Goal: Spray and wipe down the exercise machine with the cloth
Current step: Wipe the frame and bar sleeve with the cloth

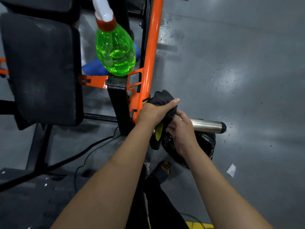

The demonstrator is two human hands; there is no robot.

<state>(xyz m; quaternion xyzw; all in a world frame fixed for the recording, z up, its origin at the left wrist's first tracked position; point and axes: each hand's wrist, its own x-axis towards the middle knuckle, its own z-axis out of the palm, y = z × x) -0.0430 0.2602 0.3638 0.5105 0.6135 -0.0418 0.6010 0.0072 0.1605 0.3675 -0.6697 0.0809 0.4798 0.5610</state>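
Rightward, grey floor [247, 55] spreads past left hand [152, 111] and right hand [180, 132] holding cloth [162, 97].

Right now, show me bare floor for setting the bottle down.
Bare floor right of the orange bar, above the steel sleeve, though wet near the bar. More past the paper scrap. Crowded below: left hand, right hand, cloth, bag, cable.

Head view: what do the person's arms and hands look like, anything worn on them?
The left hand and the right hand wear no gloves. Both forearms are bare: no sleeves, watch or bands. A small glint on a right finger may be a ring; too small to tell.
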